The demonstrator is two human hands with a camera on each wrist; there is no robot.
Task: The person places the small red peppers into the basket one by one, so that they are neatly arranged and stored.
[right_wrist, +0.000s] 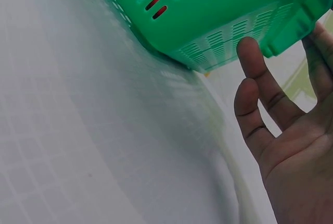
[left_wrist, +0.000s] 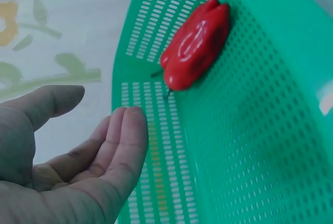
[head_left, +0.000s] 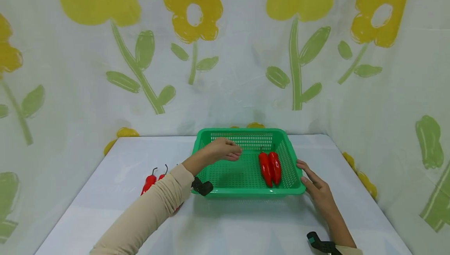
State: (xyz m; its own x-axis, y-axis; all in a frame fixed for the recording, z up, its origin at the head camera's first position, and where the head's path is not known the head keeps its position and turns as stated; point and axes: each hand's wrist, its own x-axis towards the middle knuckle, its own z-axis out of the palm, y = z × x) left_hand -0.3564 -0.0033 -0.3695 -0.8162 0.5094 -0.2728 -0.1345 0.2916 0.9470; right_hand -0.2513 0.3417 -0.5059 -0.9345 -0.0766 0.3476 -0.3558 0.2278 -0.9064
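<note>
A green plastic basket [head_left: 239, 190] with slotted walls stands on the white table. Inside it, toward the right, two red peppers [head_left: 270, 169] lie side by side; the left wrist view shows these peppers [left_wrist: 195, 47] close to the wall. Over the basket's left half hovers my left hand [head_left: 225, 148], fingers gently bent, thumb apart from them and nothing between [left_wrist: 99, 146]. My right hand [head_left: 316, 186] touches the right rim from outside with extended fingers. Two of its fingers [right_wrist: 255, 73] stand away from the wall in the right wrist view.
More red peppers [head_left: 149, 181] lie on the table [head_left: 105, 196] left of the basket, partly hidden behind my left sleeve [head_left: 151, 208]. A curtain with yellow flowers [head_left: 239, 71] hangs behind the table and along its sides.
</note>
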